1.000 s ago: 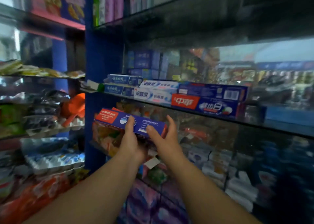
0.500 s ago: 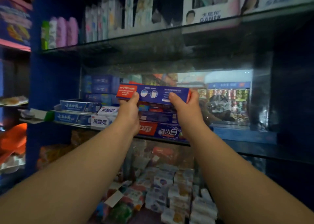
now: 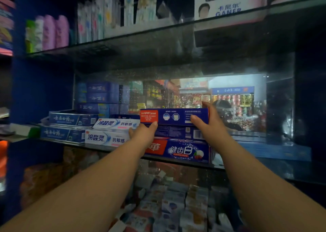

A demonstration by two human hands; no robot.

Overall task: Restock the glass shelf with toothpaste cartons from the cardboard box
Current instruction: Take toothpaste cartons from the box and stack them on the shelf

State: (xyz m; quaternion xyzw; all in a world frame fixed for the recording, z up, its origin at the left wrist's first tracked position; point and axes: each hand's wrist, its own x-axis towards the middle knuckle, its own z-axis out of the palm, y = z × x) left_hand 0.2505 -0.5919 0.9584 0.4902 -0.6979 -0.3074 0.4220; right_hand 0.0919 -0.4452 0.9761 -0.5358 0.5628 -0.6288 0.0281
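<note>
**Item 1, glass shelf (image 3: 255, 170).** I log it running the full width beneath both grips. Its front edge crosses under my forearms.

**Item 2, glazed back panel (image 3: 234, 97).** It stands behind the right grip and shows blurred shop stock.

**Item 3, stacked cartons.** Directly under both grips a red-and-blue carton (image 3: 183, 149) lies on the glass. A barcode carton (image 3: 178, 131) lies flat on top of it.

**Item 4, white cartons (image 3: 109, 138).** There are two, stacked, just left of the left grip. Blue-and-white cartons (image 3: 61, 134) are stacked farther left.

**Item 5, toothpaste carton (image 3: 176, 116).**
- It is blue with an orange-red panel.
- Its long axis is level and runs left to right, parallel to the shelf edge.
- The orange-red end points to the left grip and the blue end to the right grip.
- The printed broad face is turned toward me.
- It spans between the two grips on top of the barcode carton, with its lower edge touching that carton.
- I cannot tell whether its weight is set down.

**Item 6, right grip (image 3: 210, 124).** It is grasping the carton's blue end, with the thumb on the front face and the fingers over the top far corner.

**Item 7, left grip (image 3: 142, 134).** It is holding the orange-red end from below. The thumb tip is against the lower front edge and the fingers are hidden behind.
</note>
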